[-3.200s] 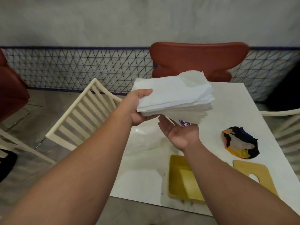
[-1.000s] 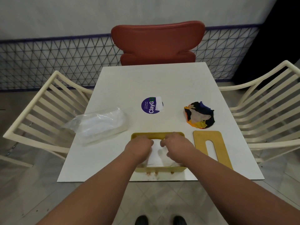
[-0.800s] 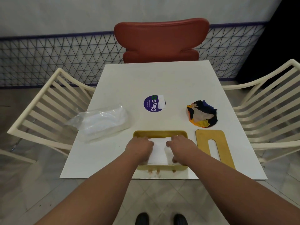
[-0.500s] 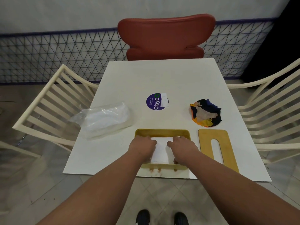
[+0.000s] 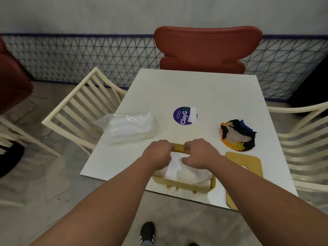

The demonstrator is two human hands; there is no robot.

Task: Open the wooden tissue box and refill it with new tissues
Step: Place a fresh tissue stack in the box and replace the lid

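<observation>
With our left hand [image 5: 158,153] and right hand [image 5: 198,153] curled down on the soft, light tissues [image 5: 186,173] in the open wooden tissue box [image 5: 184,186] at the desk's [image 5: 204,91] 6 o'clock edge, we judge flat pressing at the stack's ends safest against crumpling.

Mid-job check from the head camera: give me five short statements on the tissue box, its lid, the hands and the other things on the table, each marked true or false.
1. Both the left hand and the right hand are at the open tissue box. True.
2. The slotted lid is fitted on the box. False: it lies flat on the table, to the right of the box.
3. White tissues are inside the box. True.
4. The plastic bag lies right of the box. False: it lies to the left, farther back.
5. The purple round sticker is on the red chair. False: it is on the table.
</observation>
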